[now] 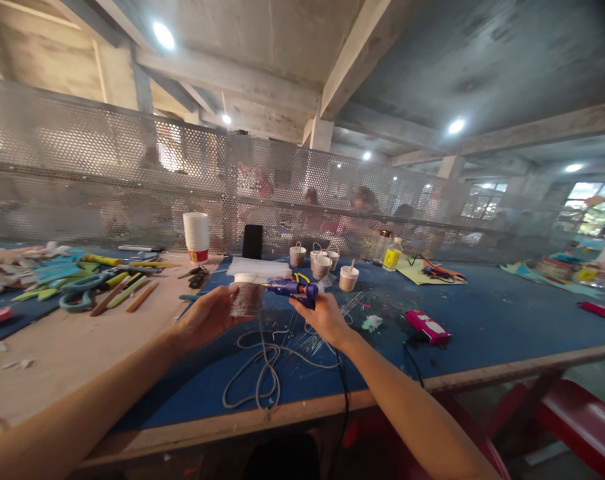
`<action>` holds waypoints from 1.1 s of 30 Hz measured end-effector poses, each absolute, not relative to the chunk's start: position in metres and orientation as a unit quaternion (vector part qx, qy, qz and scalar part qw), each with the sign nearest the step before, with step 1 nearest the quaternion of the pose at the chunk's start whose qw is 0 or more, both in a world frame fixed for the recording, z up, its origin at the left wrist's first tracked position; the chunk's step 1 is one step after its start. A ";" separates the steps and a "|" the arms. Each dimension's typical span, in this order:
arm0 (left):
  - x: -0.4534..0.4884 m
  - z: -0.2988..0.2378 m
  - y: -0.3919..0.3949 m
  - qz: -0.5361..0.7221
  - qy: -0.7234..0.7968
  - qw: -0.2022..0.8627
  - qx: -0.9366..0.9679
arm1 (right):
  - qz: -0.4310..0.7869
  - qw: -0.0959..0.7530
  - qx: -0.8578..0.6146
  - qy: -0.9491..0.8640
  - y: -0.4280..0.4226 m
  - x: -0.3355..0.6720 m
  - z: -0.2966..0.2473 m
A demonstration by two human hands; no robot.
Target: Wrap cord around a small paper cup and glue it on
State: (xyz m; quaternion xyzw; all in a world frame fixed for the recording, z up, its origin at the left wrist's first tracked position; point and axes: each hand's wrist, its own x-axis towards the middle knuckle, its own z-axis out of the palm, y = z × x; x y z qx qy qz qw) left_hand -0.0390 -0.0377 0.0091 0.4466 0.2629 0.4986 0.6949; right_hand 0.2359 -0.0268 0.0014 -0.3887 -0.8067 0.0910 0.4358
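Observation:
My left hand [210, 313] is closed around a paper cup [246, 301] whose side is wrapped in grey-brown cord; its rim is white. In my right hand [327, 317] is a blue glue gun [290, 288], its nozzle pointing left at the upper side of the cup. Whether the nozzle touches the cup I cannot tell. Below the cup a loose grey cord [267, 360] lies in loops on the blue table mat [192, 393]. A black cable [345, 393] hangs over the table edge beneath my right hand.
Several small cord-wrapped cups [321, 267], stacked paper cups [196, 235] and a black phone [253, 241] stand behind. Scissors [80, 293] and sticks lie left. A pink device [428, 327] and a yellow-labelled bottle [392, 255] are right. A perforated screen [192, 160] runs behind, people beyond it.

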 end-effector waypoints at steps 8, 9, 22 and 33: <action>-0.042 0.004 -0.033 0.497 0.251 0.700 0.447 | 0.098 0.430 -0.402 -0.803 -0.029 0.236 0.003; -0.042 0.004 -0.033 0.501 0.253 0.697 0.447 | 0.099 0.430 -0.403 -0.801 -0.029 0.236 0.004; -0.039 0.004 -0.033 0.503 0.267 0.696 0.438 | 0.081 0.429 -0.400 -0.806 -0.029 0.235 0.002; -0.041 -0.004 -0.028 0.479 0.264 0.702 0.456 | 0.079 0.434 -0.384 -0.811 -0.031 0.234 0.003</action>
